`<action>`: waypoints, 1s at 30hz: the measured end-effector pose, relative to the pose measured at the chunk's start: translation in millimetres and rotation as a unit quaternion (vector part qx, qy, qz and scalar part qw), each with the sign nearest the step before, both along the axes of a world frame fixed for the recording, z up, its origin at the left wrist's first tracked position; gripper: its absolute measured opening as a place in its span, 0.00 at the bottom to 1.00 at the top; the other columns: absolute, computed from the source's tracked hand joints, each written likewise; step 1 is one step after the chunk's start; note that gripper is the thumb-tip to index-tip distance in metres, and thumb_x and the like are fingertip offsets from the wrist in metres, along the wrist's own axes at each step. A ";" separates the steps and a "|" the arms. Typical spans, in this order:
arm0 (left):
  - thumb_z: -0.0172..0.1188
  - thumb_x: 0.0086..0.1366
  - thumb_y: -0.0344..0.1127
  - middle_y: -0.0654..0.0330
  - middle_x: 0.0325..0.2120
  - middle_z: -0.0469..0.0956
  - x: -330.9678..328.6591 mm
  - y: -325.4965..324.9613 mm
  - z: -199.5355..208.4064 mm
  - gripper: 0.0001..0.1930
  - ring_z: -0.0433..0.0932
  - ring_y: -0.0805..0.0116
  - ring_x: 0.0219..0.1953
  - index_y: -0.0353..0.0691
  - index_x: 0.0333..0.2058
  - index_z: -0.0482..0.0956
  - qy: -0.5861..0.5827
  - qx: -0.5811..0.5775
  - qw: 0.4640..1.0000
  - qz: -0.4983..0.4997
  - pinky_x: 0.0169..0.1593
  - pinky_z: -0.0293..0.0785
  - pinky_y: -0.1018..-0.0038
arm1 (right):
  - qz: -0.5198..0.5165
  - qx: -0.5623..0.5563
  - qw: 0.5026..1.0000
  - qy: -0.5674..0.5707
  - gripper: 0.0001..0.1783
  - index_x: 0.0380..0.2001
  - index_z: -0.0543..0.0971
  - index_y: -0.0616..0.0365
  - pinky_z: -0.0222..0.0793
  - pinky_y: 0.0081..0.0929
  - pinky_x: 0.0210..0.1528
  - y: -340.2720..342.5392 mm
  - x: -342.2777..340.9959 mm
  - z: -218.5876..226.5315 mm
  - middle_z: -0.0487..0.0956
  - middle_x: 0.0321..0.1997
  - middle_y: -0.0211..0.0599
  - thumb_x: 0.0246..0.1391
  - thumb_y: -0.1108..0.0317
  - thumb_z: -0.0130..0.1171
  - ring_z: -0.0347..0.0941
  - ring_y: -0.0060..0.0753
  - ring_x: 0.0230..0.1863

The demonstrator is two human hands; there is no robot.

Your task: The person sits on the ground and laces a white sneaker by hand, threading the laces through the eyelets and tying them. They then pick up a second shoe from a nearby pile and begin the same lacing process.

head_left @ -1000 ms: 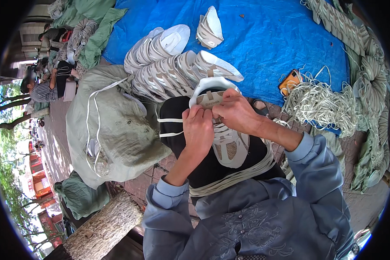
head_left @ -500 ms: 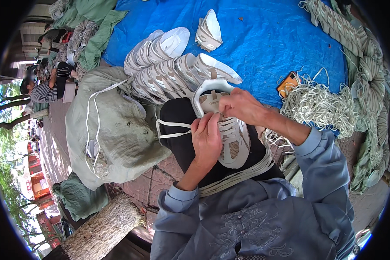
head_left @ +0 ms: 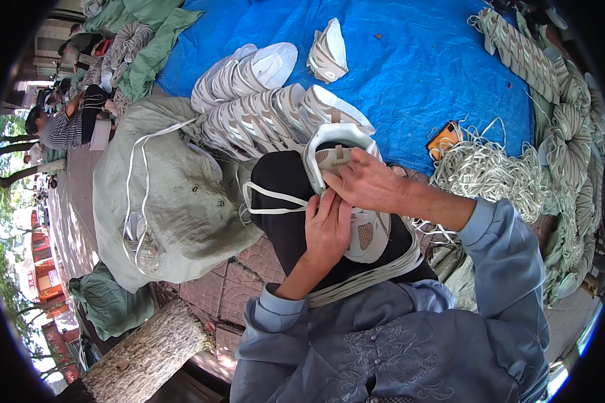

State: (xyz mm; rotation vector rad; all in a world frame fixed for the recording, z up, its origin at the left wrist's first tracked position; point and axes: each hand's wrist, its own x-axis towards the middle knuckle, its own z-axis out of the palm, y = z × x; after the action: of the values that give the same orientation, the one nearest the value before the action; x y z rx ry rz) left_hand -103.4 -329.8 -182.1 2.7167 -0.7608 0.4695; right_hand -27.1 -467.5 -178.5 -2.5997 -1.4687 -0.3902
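Note:
A white and beige shoe upper (head_left: 370,250) with no sole lies across my black-clad knee, its padded collar turned away from me and its tongue showing inside. A white shoelace (head_left: 270,195) loops out to the left over the knee and runs back to the fingers of my left hand (head_left: 328,228), which pinch it beside the eyelets. My right hand (head_left: 370,181) bends over the upper from the right, thumb and fingertips pressed together at the base of the tongue, touching the left fingertips. What the right fingertips grip is hidden. Lacing crosses the upper below both hands.
Rows of nested shoe uppers (head_left: 249,124) lie left on a blue tarp (head_left: 417,60), with another small stack (head_left: 328,54) beyond. A heap of white laces (head_left: 491,174) and an orange phone (head_left: 444,140) lie right. A large pale sack (head_left: 175,195) stands left. More laces (head_left: 376,272) cross my lap.
My right hand has come down and nearer, from beside the collar to over the eyelets, covering more of the lacing. My left hand has shifted slightly right and nearer me.

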 end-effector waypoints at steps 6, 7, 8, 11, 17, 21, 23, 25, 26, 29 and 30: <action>0.52 0.47 0.27 0.48 0.38 0.73 -6.2 -5.2 0.4 0.17 0.68 0.56 0.46 0.28 0.39 0.70 -0.008 0.031 0.999 0.018 0.43 0.65 0.63 | 0.078 -0.043 0.996 0.025 0.08 0.27 0.69 0.58 0.54 0.25 0.33 1.7 14.0 1.0 0.71 0.15 0.31 0.41 0.66 0.49 0.70 0.26 0.18; 0.53 0.46 0.26 0.49 0.38 0.73 -7.2 -7.9 2.5 0.17 0.69 0.56 0.46 0.28 0.38 0.70 -0.008 0.031 0.999 0.018 0.43 0.65 0.64 | 0.078 -0.038 0.996 0.018 0.08 0.26 0.69 0.58 0.54 0.25 0.33 0.7 15.3 1.2 0.70 0.15 0.31 0.41 0.66 0.49 0.70 0.26 0.18; 0.53 0.46 0.26 0.49 0.38 0.73 -8.1 -10.2 4.1 0.17 0.69 0.55 0.45 0.28 0.38 0.70 -0.008 0.031 0.999 0.018 0.43 0.66 0.64 | 0.079 -0.034 0.996 0.011 0.08 0.26 0.69 0.58 0.54 0.25 0.33 -1.2 16.3 1.0 0.70 0.14 0.30 0.41 0.66 0.49 0.70 0.26 0.17; 0.53 0.47 0.27 0.48 0.40 0.72 -10.1 -16.8 7.7 0.18 0.69 0.55 0.45 0.27 0.39 0.70 0.013 0.029 0.999 0.014 0.44 0.67 0.64 | 0.062 -0.041 0.997 -0.017 0.07 0.24 0.69 0.57 0.54 0.25 0.33 -8.4 17.8 3.1 0.70 0.14 0.30 0.40 0.67 0.49 0.69 0.26 0.17; 0.52 0.46 0.24 0.49 0.36 0.73 -6.0 -15.4 13.5 0.14 0.70 0.54 0.44 0.31 0.35 0.70 0.082 -0.097 0.992 0.006 0.44 0.68 0.65 | 0.029 -0.027 0.998 0.043 0.06 0.23 0.69 0.56 0.57 0.25 0.32 -13.3 27.5 10.2 0.70 0.15 0.29 0.37 0.69 0.51 0.69 0.27 0.20; 0.52 0.45 0.23 0.49 0.35 0.73 -4.5 -11.4 17.5 0.13 0.71 0.54 0.43 0.31 0.34 0.69 0.114 -0.140 0.983 -0.021 0.45 0.68 0.65 | 0.028 0.055 0.995 0.081 0.06 0.23 0.69 0.55 0.58 0.25 0.31 -13.6 19.7 2.3 0.70 0.16 0.29 0.36 0.70 0.52 0.70 0.27 0.22; 0.52 0.44 0.20 0.49 0.35 0.73 -5.9 -10.3 19.6 0.14 0.71 0.54 0.43 0.31 0.34 0.69 0.143 -0.171 0.974 -0.026 0.44 0.69 0.65 | 0.023 0.028 0.997 0.070 0.07 0.23 0.70 0.55 0.57 0.25 0.30 -9.6 15.6 3.2 0.70 0.16 0.28 0.36 0.70 0.52 0.69 0.27 0.21; 0.51 0.44 0.17 0.49 0.34 0.73 -2.4 -8.0 25.4 0.15 0.71 0.53 0.42 0.32 0.35 0.69 0.175 -0.206 0.962 -0.027 0.43 0.69 0.65 | 0.027 0.013 0.999 0.034 0.06 0.23 0.69 0.55 0.57 0.24 0.30 -8.5 12.6 -3.2 0.69 0.15 0.28 0.37 0.69 0.52 0.69 0.26 0.20; 0.50 0.44 0.16 0.49 0.34 0.73 -1.6 -5.2 28.7 0.16 0.71 0.52 0.40 0.32 0.35 0.69 0.192 -0.228 0.954 -0.018 0.42 0.69 0.65 | 0.028 0.005 0.999 0.017 0.06 0.23 0.69 0.55 0.56 0.24 0.30 -8.0 11.5 -5.9 0.69 0.14 0.27 0.37 0.68 0.52 0.69 0.26 0.20; 0.46 0.54 0.17 0.49 0.30 0.73 2.9 1.4 35.0 0.11 0.75 0.54 0.32 0.35 0.36 0.69 0.221 -0.273 0.935 0.041 0.34 0.71 0.69 | 0.055 0.024 0.998 -0.018 0.06 0.21 0.70 0.55 0.54 0.26 0.28 -5.3 16.8 -5.9 0.71 0.12 0.29 0.39 0.65 0.51 0.68 0.27 0.16; 0.46 0.54 0.17 0.50 0.29 0.73 7.3 2.5 36.8 0.11 0.75 0.54 0.31 0.35 0.36 0.69 0.236 -0.263 0.934 0.053 0.33 0.71 0.69 | 0.061 0.022 0.998 -0.020 0.06 0.21 0.70 0.55 0.54 0.25 0.28 -5.3 19.2 -6.9 0.71 0.12 0.29 0.39 0.65 0.51 0.68 0.27 0.16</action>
State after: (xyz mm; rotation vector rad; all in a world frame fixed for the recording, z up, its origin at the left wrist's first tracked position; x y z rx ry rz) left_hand -96.0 -327.3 -145.3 2.2286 -0.2993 0.0161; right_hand -7.9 -472.8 -185.3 -2.4678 -1.6032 -0.4572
